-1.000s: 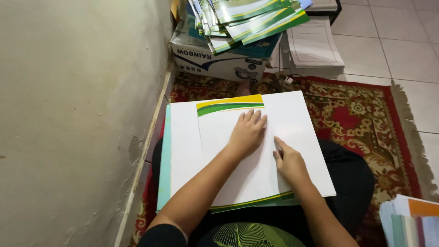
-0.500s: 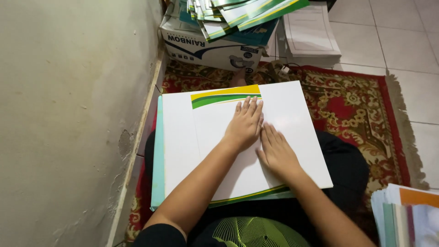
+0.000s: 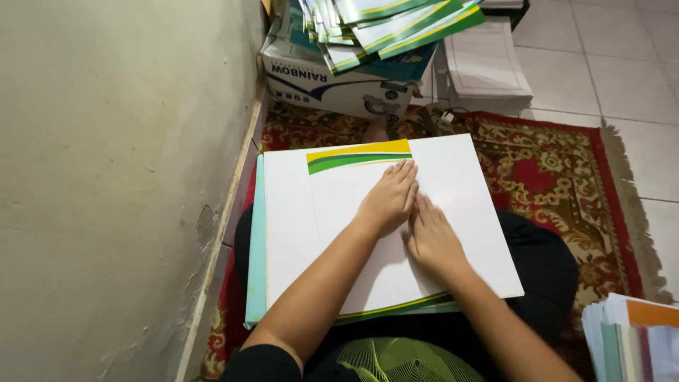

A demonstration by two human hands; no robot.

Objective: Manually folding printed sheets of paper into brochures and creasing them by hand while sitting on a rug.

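While the white folder is lying flat on the person's lap, its long axis is running away from the body toward the green and yellow band; the left hand and the right hand are both pressing on it side by side, fingers stretched flat, gripping nothing; the left is reaching farther up the sheet.
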